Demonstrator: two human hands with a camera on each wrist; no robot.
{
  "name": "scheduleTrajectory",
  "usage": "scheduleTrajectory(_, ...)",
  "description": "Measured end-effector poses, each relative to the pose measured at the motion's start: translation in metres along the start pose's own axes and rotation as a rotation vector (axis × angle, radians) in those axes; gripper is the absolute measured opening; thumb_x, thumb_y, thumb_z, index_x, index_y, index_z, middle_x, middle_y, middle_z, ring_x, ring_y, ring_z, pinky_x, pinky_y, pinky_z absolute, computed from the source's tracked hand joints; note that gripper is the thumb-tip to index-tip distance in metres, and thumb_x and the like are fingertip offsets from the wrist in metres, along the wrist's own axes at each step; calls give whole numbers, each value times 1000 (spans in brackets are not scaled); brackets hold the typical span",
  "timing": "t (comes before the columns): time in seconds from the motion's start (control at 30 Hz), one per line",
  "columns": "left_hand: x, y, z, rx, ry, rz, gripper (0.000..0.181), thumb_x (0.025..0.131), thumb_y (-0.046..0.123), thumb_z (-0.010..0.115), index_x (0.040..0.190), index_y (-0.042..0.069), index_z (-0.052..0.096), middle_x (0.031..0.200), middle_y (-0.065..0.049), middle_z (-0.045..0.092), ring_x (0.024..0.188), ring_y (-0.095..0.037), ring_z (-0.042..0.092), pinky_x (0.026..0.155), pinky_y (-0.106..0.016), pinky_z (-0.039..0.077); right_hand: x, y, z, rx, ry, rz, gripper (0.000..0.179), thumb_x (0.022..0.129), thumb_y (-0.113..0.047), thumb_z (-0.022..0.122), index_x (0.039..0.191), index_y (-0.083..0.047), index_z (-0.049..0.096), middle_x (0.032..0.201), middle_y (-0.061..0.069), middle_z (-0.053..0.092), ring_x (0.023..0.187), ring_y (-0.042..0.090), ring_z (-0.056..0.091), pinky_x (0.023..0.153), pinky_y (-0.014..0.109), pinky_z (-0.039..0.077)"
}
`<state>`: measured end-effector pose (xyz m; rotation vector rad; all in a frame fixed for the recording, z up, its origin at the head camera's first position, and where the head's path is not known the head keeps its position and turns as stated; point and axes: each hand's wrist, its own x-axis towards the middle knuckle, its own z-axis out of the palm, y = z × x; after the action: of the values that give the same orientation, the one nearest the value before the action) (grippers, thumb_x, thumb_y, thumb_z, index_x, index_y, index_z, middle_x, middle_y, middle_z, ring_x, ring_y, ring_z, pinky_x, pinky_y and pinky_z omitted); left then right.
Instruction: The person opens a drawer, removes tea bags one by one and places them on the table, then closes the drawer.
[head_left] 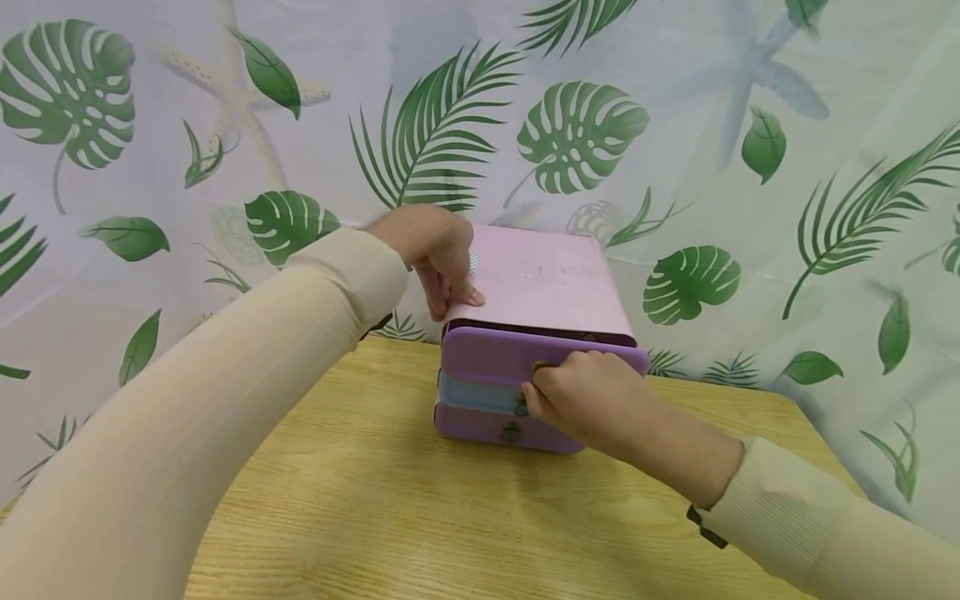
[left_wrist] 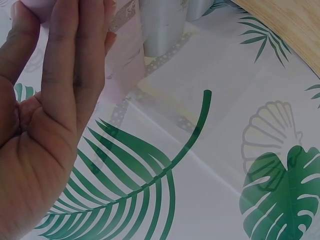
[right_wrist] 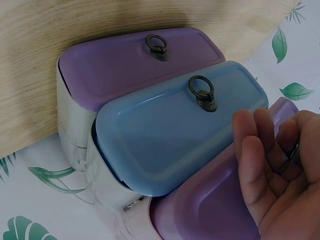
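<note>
By the left grip (head_left: pixel 441 252) a pink boxy cabinet (head_left: pixel 551 279) is pinched; by the right grip (head_left: pixel 591 392), a bronze ring (head_left: pixel 540 364) on a purple drawer (head_left: pixel 483 354).

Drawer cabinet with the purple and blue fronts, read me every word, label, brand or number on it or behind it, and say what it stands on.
No readable text anywhere.
Pink cabinet top: faint marks, too small to read.
Blue drawer front, purple top drawer front: no lettering visible.
Backdrop: printed leaves and sea shapes, no words visible.
</note>
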<state>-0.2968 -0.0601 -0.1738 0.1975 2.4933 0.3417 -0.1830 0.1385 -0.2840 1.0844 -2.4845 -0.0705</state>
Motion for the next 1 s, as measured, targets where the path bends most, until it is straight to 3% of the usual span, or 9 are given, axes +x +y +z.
scheduleTrajectory(0.43, -3, 0, 0, 28, 0, -2, 69, 90, 43, 70, 131, -3, 40, 105, -12, 73, 84, -13, 76, 107, -28, 44, -2, -1, -2, -24, 47, -37, 43, 90, -14, 66, 57, -17, 38, 51, -10, 29, 42, 5, 31, 40, 23, 31)
scheduleTrajectory(0.8, -1, 0, 0, 6, -11, -15, 81, 89, 43, 71, 140, -5, 31, 104, -13, 73, 85, -14, 76, 107, -28, 44, -2, -2, -3, -16, 39, -35, 42, 89, -14, 67, 57, -17, 40, 51, -9, 33, 42, 6, 33, 40, 24, 33)
scheduleTrajectory(1.0, -1, 0, -1, 27, -7, -11, 69, 89, 44, 71, 130, -4, 41, 103, -12, 74, 85, -13, 76, 105, -27, 45, -2, -2, -2, -24, 49, -40, 43, 89, -14, 67, 57, -17, 39, 50, -10, 32, 42, 6, 33, 40, 24, 33)
